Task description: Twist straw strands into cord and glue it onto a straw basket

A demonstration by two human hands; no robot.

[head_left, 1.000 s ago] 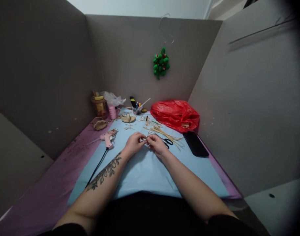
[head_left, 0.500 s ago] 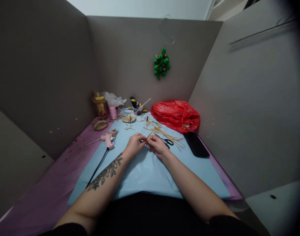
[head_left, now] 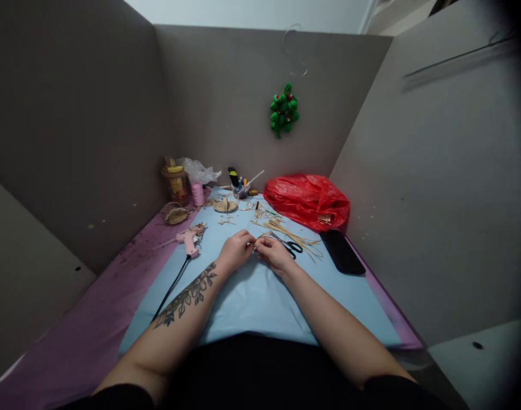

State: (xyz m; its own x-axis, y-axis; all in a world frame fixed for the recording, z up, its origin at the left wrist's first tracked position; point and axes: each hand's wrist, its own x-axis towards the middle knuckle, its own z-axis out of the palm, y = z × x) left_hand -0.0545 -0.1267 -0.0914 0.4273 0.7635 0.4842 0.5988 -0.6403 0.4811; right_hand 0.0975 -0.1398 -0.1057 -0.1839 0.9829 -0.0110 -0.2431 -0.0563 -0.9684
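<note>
Left hand [head_left: 236, 250] and right hand [head_left: 274, 254] curl together; whether anything is grasped, cannot tell: hidden.
Long thin tan strips [head_left: 286, 230] beyond run far-left to near-right.

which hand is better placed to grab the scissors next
Probably the right hand: the scissors lie close beside it, while the left hand is farther off, on the glue gun's side.

From where I stand, the person's left hand [head_left: 235, 251] and right hand [head_left: 275, 255] meet at the fingertips above a blue sheet [head_left: 255, 310]; whatever they pinch is too small to make out. Just beyond the right hand lie black-handled scissors [head_left: 288, 244] and straw strips [head_left: 281, 229]. Left of the left hand rests a pink glue gun [head_left: 189, 239].
</note>
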